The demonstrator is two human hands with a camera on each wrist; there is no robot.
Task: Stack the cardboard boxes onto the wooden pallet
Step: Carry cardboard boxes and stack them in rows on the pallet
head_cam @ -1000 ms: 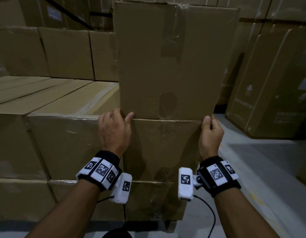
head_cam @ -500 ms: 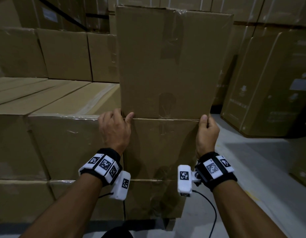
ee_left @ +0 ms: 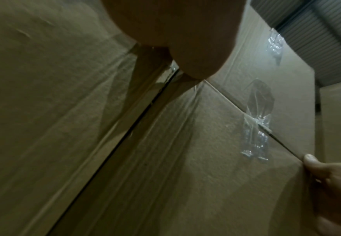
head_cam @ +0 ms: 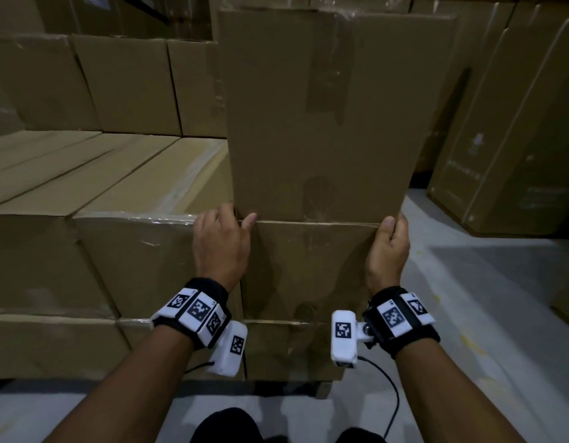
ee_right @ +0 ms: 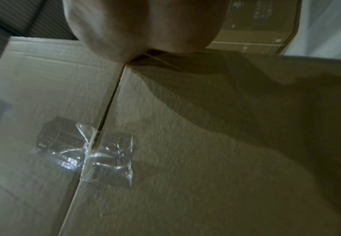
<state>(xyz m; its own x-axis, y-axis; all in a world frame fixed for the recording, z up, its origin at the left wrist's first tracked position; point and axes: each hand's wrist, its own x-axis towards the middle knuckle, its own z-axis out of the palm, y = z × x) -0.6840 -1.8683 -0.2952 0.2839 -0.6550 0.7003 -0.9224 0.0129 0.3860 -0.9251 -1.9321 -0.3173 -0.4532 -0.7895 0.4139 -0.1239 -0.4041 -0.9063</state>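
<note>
Two hands are curled around the bottom corners of the upright box (head_cam: pixel 324 116), left hand (head_cam: pixel 220 247) and right hand (head_cam: pixel 388 251); it is stood tall atop the stack (head_cam: pixel 308 270), with open floor (head_cam: pixel 484 298) rightward.

The upright box (head_cam: pixel 321 116) stands on the stack's right column (head_cam: pixel 308 270); lower boxes (head_cam: pixel 100 174) lie left, printed cartons (head_cam: pixel 513 139) right.
</note>
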